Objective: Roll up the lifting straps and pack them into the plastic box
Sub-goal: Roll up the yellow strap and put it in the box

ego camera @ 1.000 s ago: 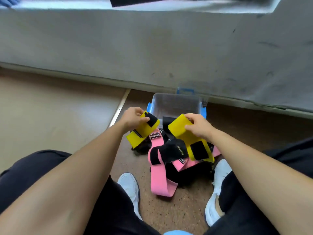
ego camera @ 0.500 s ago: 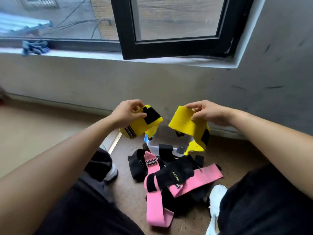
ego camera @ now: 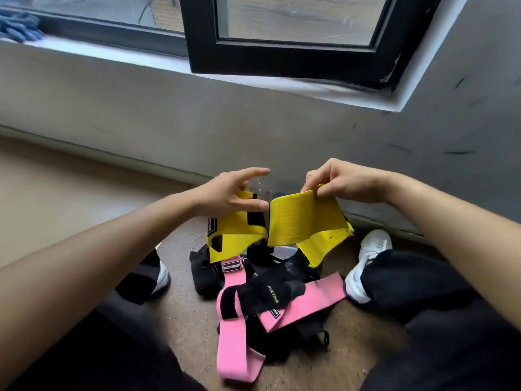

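Person sits on the floor facing the wall, both arms held out in front. The left hand (ego camera: 228,193) grips the left yellow strap (ego camera: 234,235), thumb clamped across its top w/ the lower fingers behind it and the index finger stuck out straight & free. That strap has black patches and a black label, and hangs folded below the hand. The right hand (ego camera: 341,182) pinches the top edge of the right yellow strap (ego camera: 298,218), fingers curled over it. This one hangs as a wide flat panel w/ a frayed tail dropping to the right. The two hands are close side by side but not touching, and the straps' inner edges nearly meet btwn them.

The plastic box (ego camera: 277,186) sits on the floor just past the hands, near the wall. It's mostly hidden behind the yellow straps, w/ only a bit of clear wall & a blue bit showing, so can't tell what's inside.

Below the hands, on the speckled brown floor (ego camera: 180,314), more straps lie in a heap btwn the legs. A long pink strap (ego camera: 234,342) is looped toward the near side and a second pink strap (ego camera: 310,303) angles right. Black straps (ego camera: 267,292) are tangled over & under them, one w/ yellow lettering.

A white right shoe (ego camera: 369,258) and left shoe (ego camera: 162,277) flank the heap, the left one partly under dark trousers. Far side: grey wall, black window frame (ego camera: 282,60), and a blue bundle (ego camera: 19,26) on the sill at far left.
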